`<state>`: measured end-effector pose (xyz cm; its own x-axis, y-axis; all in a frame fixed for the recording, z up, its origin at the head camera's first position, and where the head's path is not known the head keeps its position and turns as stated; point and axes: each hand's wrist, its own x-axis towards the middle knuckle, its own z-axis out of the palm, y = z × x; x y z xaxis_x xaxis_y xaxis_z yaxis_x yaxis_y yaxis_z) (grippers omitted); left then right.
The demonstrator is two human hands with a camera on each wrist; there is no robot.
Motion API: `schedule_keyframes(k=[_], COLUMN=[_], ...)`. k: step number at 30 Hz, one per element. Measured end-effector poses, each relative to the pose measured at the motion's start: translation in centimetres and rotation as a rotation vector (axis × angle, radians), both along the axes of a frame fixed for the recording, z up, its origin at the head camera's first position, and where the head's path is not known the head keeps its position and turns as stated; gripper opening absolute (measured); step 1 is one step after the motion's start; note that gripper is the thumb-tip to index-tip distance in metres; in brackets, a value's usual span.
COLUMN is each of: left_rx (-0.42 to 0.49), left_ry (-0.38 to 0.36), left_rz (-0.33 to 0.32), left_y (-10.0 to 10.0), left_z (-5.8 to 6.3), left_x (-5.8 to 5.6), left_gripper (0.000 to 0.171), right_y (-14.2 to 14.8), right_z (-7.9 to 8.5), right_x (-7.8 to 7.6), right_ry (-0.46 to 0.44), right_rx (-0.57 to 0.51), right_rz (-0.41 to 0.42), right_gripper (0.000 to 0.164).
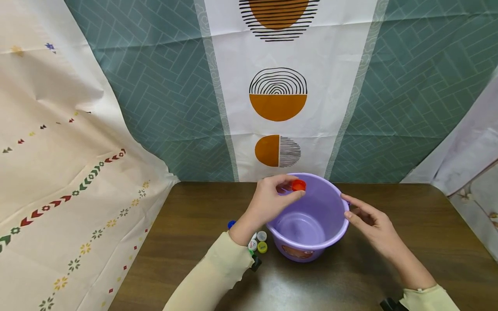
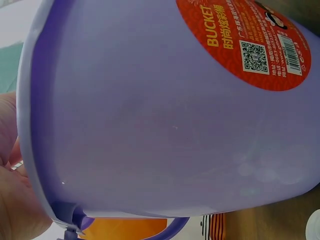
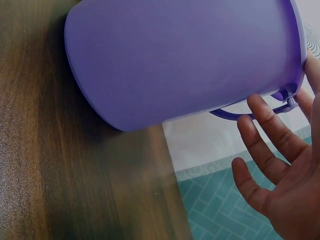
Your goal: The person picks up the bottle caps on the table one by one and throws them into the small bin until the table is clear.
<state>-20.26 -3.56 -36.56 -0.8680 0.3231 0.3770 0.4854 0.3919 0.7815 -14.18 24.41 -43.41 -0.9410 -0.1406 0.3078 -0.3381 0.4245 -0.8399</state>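
A red bottle cap (image 1: 298, 185) is pinched between the thumb and fingers of my left hand (image 1: 268, 196), over the mouth of a purple bucket (image 1: 311, 249). The bucket stands upright on the table, its inside facing me. At its right rim, the thumb and index finger of my right hand (image 1: 369, 222) hold the edge. In the right wrist view, the other fingers (image 3: 272, 125) of that hand spread loosely beside the bucket wall. The left wrist view shows the bucket's side with a red label (image 2: 255, 45); the cap is hidden there.
Left of the bucket lie several bottle caps, among them a yellow cap (image 1: 262, 247), a whitish cap (image 1: 262, 236) and a blue cap (image 1: 231, 224), partly covered by my left forearm. The brown wooden table (image 1: 186, 242) ends at a patterned curtain (image 1: 155, 108) behind.
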Motion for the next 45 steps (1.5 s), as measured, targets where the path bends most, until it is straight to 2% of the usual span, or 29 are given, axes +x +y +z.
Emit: schedule_keyframes(k=[9,18,25,38,45], left_rx=[0.0,-0.014,-0.035,-0.004,0.024], left_ry=[-0.005,0.003,-0.005,-0.021,-0.008], left_rz=[-0.007,-0.004,0.036,0.047,0.075], left_y=[0.2,0.2,0.1,-0.4,-1.5], left_z=[0.3,0.1,0.0,0.2,0.5], left_x=[0.1,0.0,0.1,0.2,0.0], left_gripper=[0.027,0.029,0.033,0.034,0.032], right_y=[0.1,0.1,0.0,0.0,0.1], right_z=[0.2,0.1,0.2,0.0,-0.1], right_x=[0.0,0.1,0.1,-0.1,-0.2], right_ry=[0.0,0.003,0.003,-0.007,-0.017], right_rx=[0.001,-0.004,-0.005,-0.013,0.003], right_rz=[-0.006,-0.005,0.001,0.006,-0.009], right_gripper=[0.048,0.049,0.049,0.049,0.048])
